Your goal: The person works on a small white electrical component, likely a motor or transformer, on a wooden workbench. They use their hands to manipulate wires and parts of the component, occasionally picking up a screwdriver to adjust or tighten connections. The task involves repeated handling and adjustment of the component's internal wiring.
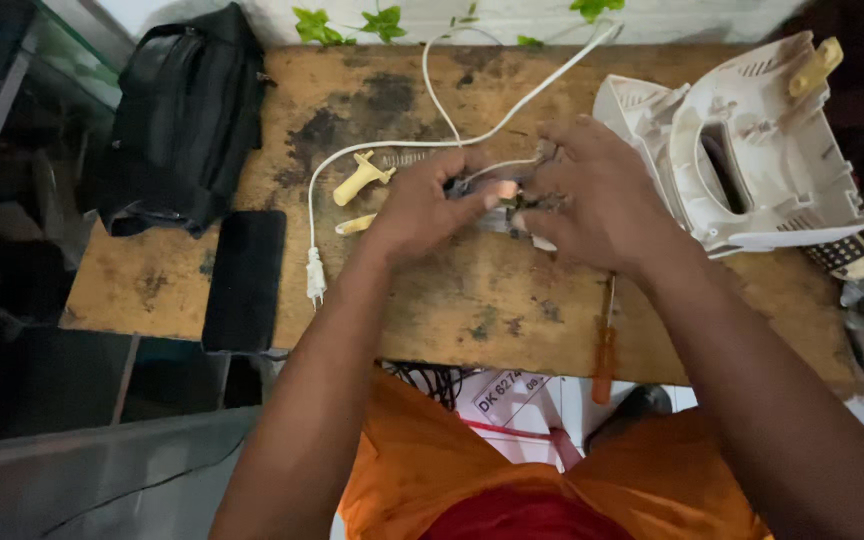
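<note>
Both hands meet over the middle of a worn wooden table (432, 310). My left hand (422, 205) and my right hand (592, 195) together grip a small metal electrical part (507, 205), mostly hidden by the fingers. A white power cord (472, 135) runs from this part toward the back, and its plug (315, 280) lies on the table to the left. Two pale yellow plastic pieces (360, 180) lie just left of my left hand.
A white plastic appliance housing (752, 150) sits at the right. An orange-handled screwdriver (604, 350) lies at the front edge. A black phone (244, 280) and a black bag (187, 120) are at the left. Green leaves show along the back wall.
</note>
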